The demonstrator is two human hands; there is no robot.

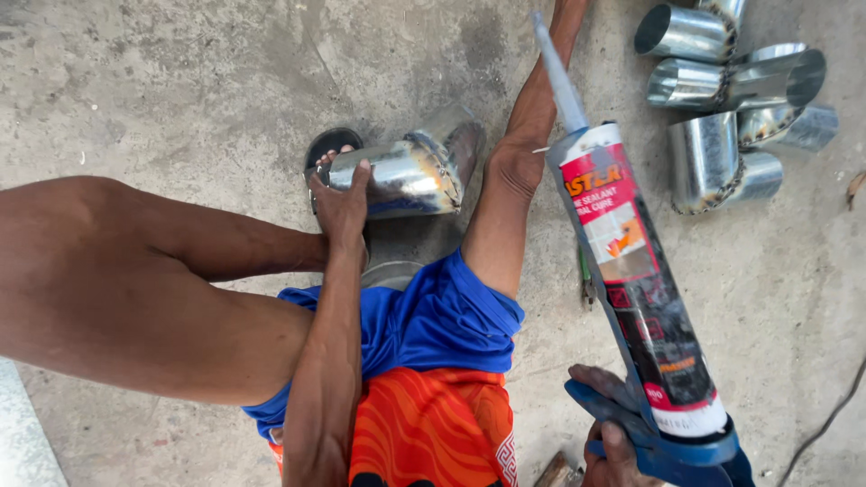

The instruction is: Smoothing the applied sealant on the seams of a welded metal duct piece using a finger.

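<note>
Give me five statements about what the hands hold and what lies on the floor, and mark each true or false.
1. The left hand grips a shiny metal elbow pipe. True.
2. The right hand holds a hammer. False: it holds a blue caulking gun with a sealant tube.
3. The nozzle points away from the person. True.
4. More metal elbows lie on the concrete floor at upper right. True.
5. The elbows at upper right are stacked in a box. False: they lie loose on the floor.
</note>
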